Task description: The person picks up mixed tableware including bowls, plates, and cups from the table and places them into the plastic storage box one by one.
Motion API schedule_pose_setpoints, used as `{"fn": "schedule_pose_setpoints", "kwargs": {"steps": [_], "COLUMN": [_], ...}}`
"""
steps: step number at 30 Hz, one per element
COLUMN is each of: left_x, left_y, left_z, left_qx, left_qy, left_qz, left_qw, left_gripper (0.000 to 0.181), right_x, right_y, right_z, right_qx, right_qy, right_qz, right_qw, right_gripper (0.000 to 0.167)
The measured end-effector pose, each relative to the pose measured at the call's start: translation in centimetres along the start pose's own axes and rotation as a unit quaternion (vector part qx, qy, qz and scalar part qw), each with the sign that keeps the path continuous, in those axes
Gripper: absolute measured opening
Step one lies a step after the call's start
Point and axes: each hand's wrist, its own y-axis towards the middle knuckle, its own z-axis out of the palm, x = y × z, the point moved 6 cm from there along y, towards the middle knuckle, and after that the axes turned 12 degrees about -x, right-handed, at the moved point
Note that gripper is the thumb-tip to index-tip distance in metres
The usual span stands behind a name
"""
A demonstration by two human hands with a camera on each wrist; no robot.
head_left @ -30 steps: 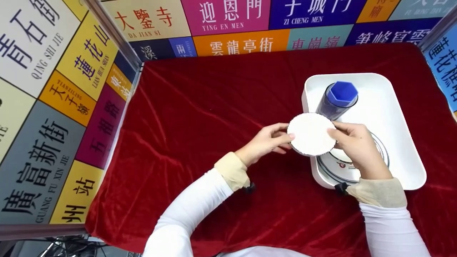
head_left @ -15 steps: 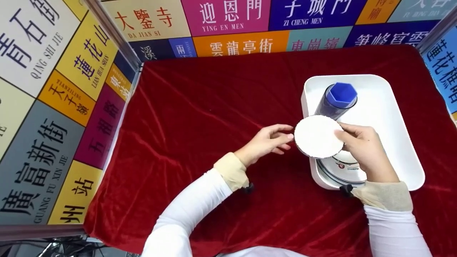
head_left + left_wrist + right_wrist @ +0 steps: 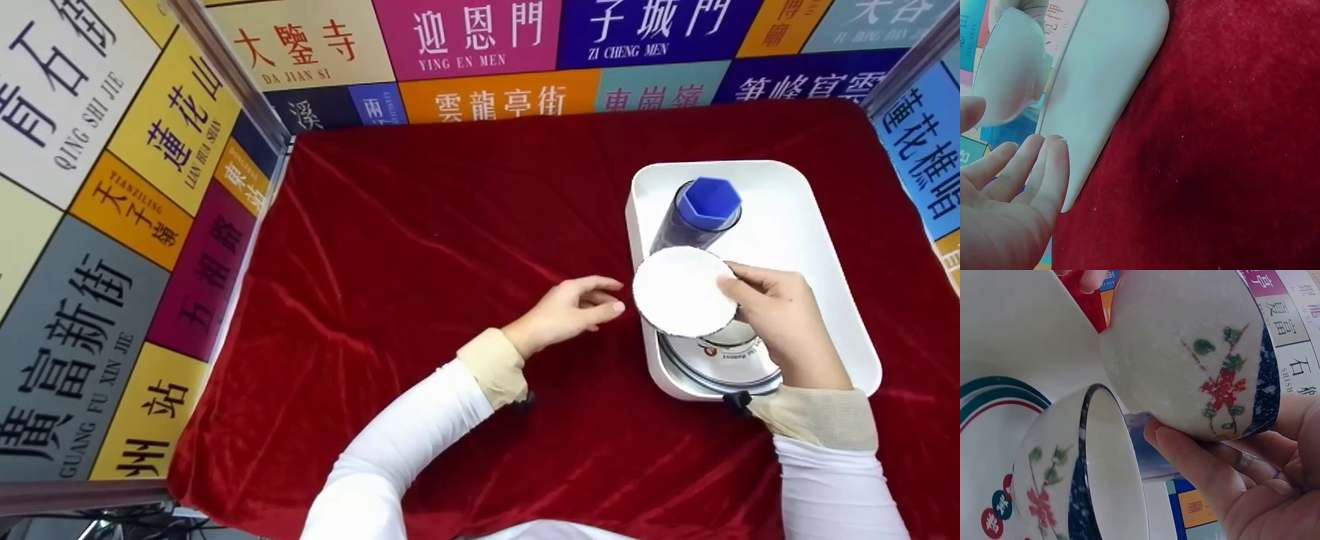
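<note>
Over the left side of the white tray (image 3: 836, 337), my right hand (image 3: 795, 322) grips a white bowl (image 3: 684, 292) by its right edge, thumb on top. The right wrist view shows a red flower and a dark blue rim band on this bowl. Just left of it, apart from the bowl, my left hand (image 3: 566, 311) is held above the cloth with loosely bent fingers and nothing in them. A second flowered bowl (image 3: 1050, 478) sits in the tray beside the plates (image 3: 982, 455), partly hidden by the held bowl in the head view.
A blue hexagonal cup (image 3: 709, 201) stands inside a dark see-through tumbler (image 3: 682, 234) at the tray's back left. Red velvet cloth (image 3: 420, 247) covers the table. Printed sign panels (image 3: 480, 67) wall the back and sides.
A second ago both hands held the bowl. My left hand has let go, and my right hand has carried the bowl a little to the right, over the tray.
</note>
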Motion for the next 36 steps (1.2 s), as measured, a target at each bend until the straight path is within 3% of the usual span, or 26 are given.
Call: {"fn": "schedule_pose_setpoints", "kwargs": {"steps": [5, 10, 14, 17, 21, 27, 29, 34, 36], "left_x": [-0.4, -0.8, -1.2, -1.7, -2.3, -2.6, -2.8, -3.3, -3.4], "left_y": [0.2, 0.2, 0.1, -0.1, -0.3, -0.7, -0.7, -0.5, -0.5], "left_z": [0.8, 1.7, 2.2, 2.5, 3.1, 4.2, 4.5, 5.0, 5.3], "left_qx": [0.007, 0.023, 0.038, 0.039, 0.049, 0.091, 0.097, 0.109, 0.117], "left_qy": [0.089, 0.125, 0.149, 0.194, 0.252, 0.295, 0.298, 0.292, 0.300], "left_qz": [0.059, 0.106, 0.156, 0.211, 0.282, 0.345, 0.355, 0.365, 0.368], "left_qw": [0.9942, 0.9862, 0.9757, 0.9572, 0.9245, 0.8864, 0.8808, 0.8772, 0.8724], "left_gripper": [0.044, 0.039, 0.037, 0.034, 0.031, 0.031, 0.028, 0.024, 0.024], "right_x": [-0.3, -0.6, -0.7, -0.8, -0.9, -1.2, -1.2, -1.3, -1.4], "right_y": [-0.1, -0.2, -0.1, -0.1, 0.0, 0.1, 0.1, 0.2, 0.1], "right_z": [-0.8, -1.6, -2.2, -2.6, -3.0, -3.6, -3.7, -4.1, -4.3], "right_qx": [-0.007, -0.014, -0.024, -0.031, -0.039, -0.040, -0.042, -0.045, -0.046], "right_qy": [0.005, 0.016, 0.014, 0.008, -0.006, -0.022, -0.033, -0.041, -0.037], "right_qz": [0.014, 0.022, 0.021, 0.019, 0.012, 0.013, 0.012, 0.014, 0.017], "right_qw": [0.9999, 0.9995, 0.9994, 0.9993, 0.9992, 0.9989, 0.9985, 0.9980, 0.9981], "right_gripper": [0.050, 0.048, 0.049, 0.050, 0.051, 0.051, 0.051, 0.051, 0.052]}}
